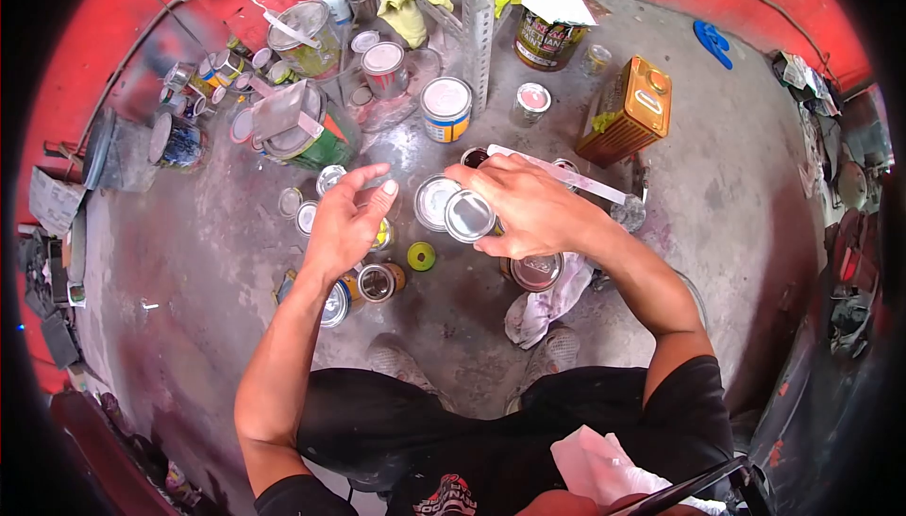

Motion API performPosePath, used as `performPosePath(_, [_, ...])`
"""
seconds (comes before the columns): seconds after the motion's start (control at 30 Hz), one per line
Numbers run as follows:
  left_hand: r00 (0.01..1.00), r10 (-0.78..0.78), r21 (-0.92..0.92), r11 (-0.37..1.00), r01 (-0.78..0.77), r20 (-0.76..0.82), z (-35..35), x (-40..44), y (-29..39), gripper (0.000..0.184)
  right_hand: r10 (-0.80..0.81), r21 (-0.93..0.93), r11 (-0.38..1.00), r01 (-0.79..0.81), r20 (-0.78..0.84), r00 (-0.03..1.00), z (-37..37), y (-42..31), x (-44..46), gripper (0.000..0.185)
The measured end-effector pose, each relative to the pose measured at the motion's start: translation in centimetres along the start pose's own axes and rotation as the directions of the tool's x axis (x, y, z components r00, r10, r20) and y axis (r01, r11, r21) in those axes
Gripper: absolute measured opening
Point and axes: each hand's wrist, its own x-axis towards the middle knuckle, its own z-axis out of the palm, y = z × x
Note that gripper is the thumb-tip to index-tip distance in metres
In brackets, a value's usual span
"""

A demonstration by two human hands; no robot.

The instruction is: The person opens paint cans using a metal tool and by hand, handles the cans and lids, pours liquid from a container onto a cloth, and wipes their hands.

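My right hand (533, 197) grips a small round tin (469, 216), its shiny metal end facing up at me. Just behind that tin stands a can with a pale lid (434, 201). My left hand (354, 224) hovers to the left with nothing in it, thumb and fingers apart. Below the left hand are an open metal can (377, 283) and another can (334, 308). A yellow-green round cap (421, 256) lies on the floor between the hands. Beyond the right hand, a flat stirring stick (585, 182) lies across an area partly hidden by that hand.
A can (536, 274) and a stained rag (552, 304) are near my right foot. Farther off stand a white-lidded can (445, 106), a rectangular yellow tin (630, 110), a large dark paint can (549, 42) and a metal post (479, 35). Several cans crowd the left.
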Motion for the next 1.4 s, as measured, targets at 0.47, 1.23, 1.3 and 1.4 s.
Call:
performPosePath(0.47, [1.0,-0.023,0.016,1.0,0.023,0.014,0.3,0.7,-0.5,0.05,-0.034,0.024,0.999,0.035,-0.024,0.999,0.5,0.6,-0.1,0.09])
performPosePath(1.23, [1.0,0.006,0.001,1.0,-0.006,0.003,0.3,0.5,-0.6,0.05,0.007,-0.031,0.999,-0.008,-0.016,1.0,-1.3,-0.2,-0.4,0.085])
performPosePath(1.3, [1.0,0.019,0.006,1.0,-0.019,-0.011,0.6,0.5,-0.5,0.051,-0.004,-0.025,1.0,0.004,-0.002,1.0,-1.1,-0.2,-0.3,0.085])
performPosePath(1.4, [0.999,0.03,0.013,0.999,-0.03,-0.026,0.6,0.6,-0.8,0.052,0.008,-0.032,0.999,-0.007,0.011,1.0,-1.4,-0.4,-0.3,0.085])
